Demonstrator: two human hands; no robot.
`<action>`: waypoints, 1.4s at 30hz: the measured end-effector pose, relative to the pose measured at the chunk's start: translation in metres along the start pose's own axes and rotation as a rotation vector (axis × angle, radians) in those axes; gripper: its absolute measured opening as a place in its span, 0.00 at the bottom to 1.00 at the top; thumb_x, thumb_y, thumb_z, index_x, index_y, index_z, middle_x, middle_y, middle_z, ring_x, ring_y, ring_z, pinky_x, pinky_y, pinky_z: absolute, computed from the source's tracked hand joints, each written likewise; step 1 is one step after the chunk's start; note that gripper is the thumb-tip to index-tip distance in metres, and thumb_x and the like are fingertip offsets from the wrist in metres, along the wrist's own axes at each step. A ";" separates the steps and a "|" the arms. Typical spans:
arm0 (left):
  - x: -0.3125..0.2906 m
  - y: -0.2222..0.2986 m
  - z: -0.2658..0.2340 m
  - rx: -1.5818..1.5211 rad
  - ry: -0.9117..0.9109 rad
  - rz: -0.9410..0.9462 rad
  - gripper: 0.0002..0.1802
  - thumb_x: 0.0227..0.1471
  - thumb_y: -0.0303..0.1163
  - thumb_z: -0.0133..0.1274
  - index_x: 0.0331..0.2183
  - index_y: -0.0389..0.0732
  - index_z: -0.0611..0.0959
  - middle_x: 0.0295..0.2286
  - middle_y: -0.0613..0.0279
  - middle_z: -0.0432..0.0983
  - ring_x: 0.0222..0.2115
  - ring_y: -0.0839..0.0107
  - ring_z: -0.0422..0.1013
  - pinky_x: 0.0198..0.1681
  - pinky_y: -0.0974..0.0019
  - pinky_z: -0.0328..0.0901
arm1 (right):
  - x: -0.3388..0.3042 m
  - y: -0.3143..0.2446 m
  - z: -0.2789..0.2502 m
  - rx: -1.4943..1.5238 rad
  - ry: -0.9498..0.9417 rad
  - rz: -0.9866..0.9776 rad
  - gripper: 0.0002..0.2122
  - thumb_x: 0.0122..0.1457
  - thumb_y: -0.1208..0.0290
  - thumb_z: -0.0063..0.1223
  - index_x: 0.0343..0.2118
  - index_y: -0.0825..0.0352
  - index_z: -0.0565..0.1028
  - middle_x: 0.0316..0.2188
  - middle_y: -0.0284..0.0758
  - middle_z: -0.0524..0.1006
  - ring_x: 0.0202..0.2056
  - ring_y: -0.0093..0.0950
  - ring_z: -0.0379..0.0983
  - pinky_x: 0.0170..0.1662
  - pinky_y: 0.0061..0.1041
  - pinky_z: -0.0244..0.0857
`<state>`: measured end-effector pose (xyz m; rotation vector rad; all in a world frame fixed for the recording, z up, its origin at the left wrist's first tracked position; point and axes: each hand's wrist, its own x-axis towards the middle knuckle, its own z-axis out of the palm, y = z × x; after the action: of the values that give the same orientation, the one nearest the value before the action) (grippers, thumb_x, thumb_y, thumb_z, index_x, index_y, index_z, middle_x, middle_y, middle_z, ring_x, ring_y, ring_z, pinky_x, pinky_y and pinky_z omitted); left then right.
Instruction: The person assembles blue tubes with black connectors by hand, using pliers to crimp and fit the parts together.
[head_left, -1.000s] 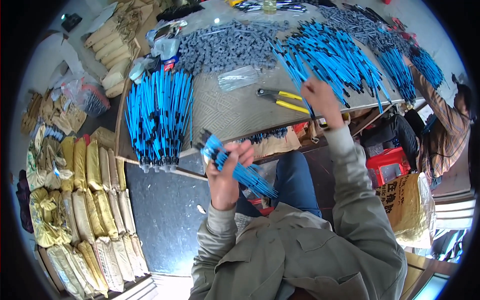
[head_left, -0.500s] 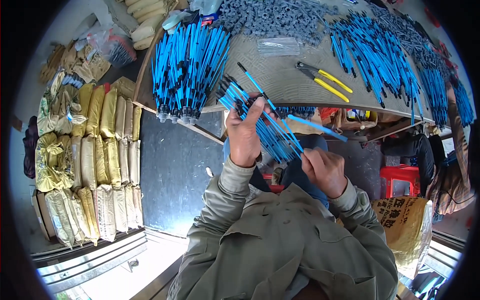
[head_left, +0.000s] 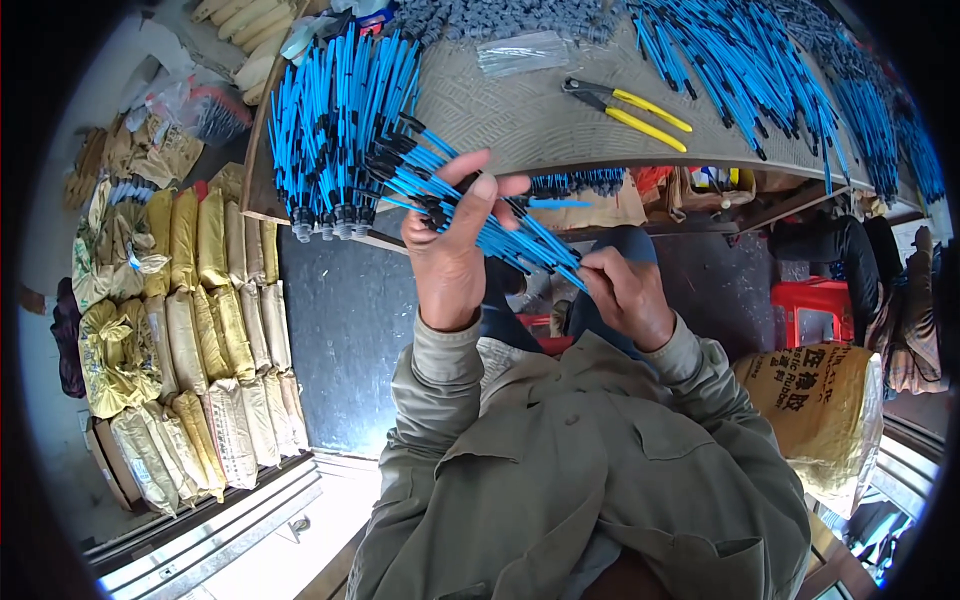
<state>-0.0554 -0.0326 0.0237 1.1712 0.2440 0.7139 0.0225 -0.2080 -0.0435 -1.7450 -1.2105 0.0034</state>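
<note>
In front of me, just off the table's near edge, I hold a bundle of thin blue tubes (head_left: pixel 520 245) with black fittings at their upper left ends. My left hand (head_left: pixel 450 250) is closed round the bundle near those ends, its thumb lying across and some fingertips sticking out past it. Thumb and fingers of my right hand (head_left: pixel 630 295) pinch the lower right ends; how many tubes they grip is hidden. A short blue length also shows beyond my left fingertips. Close to the bundle's upper left lies a big pile of similar blue tubes (head_left: pixel 345 120) with black and grey fittings.
On the table (head_left: pixel 480 120) lie yellow-handled cutting pliers (head_left: pixel 625 112), a packet of thin clear sticks (head_left: pixel 523 53), grey fittings (head_left: pixel 500 18) and more blue tubes (head_left: pixel 735 70). Stacked sacks (head_left: pixel 190 320) stand left. At right are a red stool (head_left: pixel 812 300), a large sack (head_left: pixel 815 410) and another person's legs (head_left: pixel 840 260).
Both hands have shifted a little left with the bundle. One tube that stuck up above it, and one that pointed out to the right, no longer stand out as before.
</note>
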 end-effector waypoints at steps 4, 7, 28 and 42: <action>0.002 -0.002 0.000 -0.021 0.027 -0.027 0.13 0.51 0.26 0.51 0.41 0.36 0.74 0.32 0.48 0.76 0.23 0.72 0.71 0.29 0.71 0.66 | 0.001 0.001 -0.007 0.044 -0.041 -0.020 0.05 0.52 0.80 0.51 0.32 0.71 0.69 0.21 0.39 0.71 0.19 0.31 0.69 0.22 0.24 0.61; 0.003 -0.004 0.000 -0.064 0.054 -0.028 0.16 0.53 0.30 0.49 0.45 0.36 0.71 0.35 0.45 0.75 0.27 0.68 0.74 0.32 0.68 0.68 | -0.002 0.001 -0.012 0.111 -0.075 -0.012 0.06 0.54 0.79 0.49 0.35 0.71 0.69 0.21 0.36 0.71 0.19 0.27 0.69 0.22 0.23 0.61; -0.015 -0.018 0.013 0.157 -0.369 -0.092 0.13 0.54 0.28 0.48 0.42 0.35 0.76 0.39 0.54 0.74 0.34 0.74 0.72 0.39 0.71 0.66 | 0.021 -0.013 -0.058 0.237 0.180 0.107 0.09 0.51 0.76 0.54 0.36 0.70 0.73 0.34 0.37 0.71 0.37 0.25 0.67 0.39 0.21 0.61; -0.028 -0.038 0.013 0.303 -0.571 -0.140 0.10 0.50 0.22 0.52 0.37 0.36 0.79 0.30 0.69 0.74 0.31 0.83 0.65 0.35 0.77 0.63 | 0.052 -0.022 -0.030 0.353 0.034 -0.080 0.07 0.45 0.77 0.59 0.29 0.70 0.77 0.42 0.37 0.72 0.50 0.34 0.60 0.49 0.30 0.55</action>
<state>-0.0552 -0.0676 -0.0111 1.5790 -0.0509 0.2009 0.0476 -0.1911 0.0129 -1.3843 -1.1753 0.1315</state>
